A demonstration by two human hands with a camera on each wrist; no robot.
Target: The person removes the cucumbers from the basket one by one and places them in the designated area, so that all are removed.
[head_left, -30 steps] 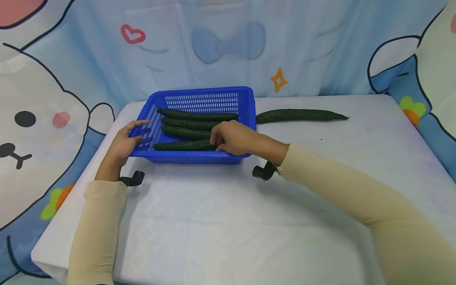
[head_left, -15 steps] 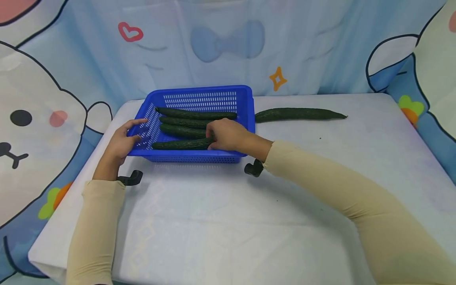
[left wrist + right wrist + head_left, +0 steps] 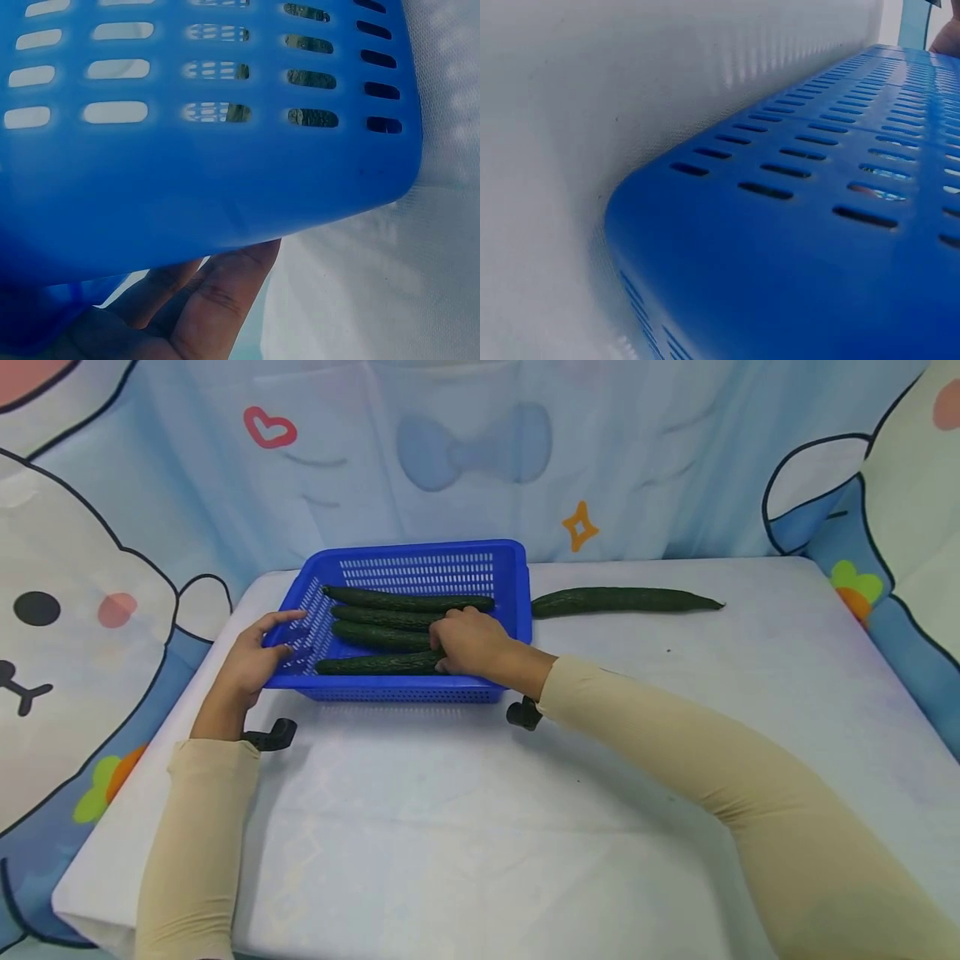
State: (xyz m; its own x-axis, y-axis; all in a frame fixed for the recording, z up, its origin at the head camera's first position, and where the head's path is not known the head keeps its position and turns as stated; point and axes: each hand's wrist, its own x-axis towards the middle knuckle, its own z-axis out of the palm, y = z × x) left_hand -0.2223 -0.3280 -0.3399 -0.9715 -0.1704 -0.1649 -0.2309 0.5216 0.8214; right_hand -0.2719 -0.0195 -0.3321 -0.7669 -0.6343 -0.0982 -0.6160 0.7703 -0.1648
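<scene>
A blue plastic basket [image 3: 337,682] stands on the table with several dark green cucumbers lying lengthwise in it. My left hand [image 3: 246,662] holds the basket's left rim, thumb and fingers spread along it; in the left wrist view its fingers [image 3: 221,304] lie against the outer wall. Over the basket's front right part reaches my right hand [image 3: 476,643]. Its curled fingers grip the right part of the front cucumber [image 3: 371,665], and the hand hides that end. The right wrist view shows mainly the basket's outer wall [image 3: 727,240], not the grip.
Another cucumber [image 3: 626,600] lies on the white tabletop [image 3: 465,810], just right of the basket. A cartoon-printed blue curtain [image 3: 480,510] hangs behind the table. Dark wrist mounts [image 3: 273,735] stick out near both wrists.
My right hand has moved a little left over the front cucumber and closed in on it. The left hand stays on the rim, and the cucumbers lie about as before.
</scene>
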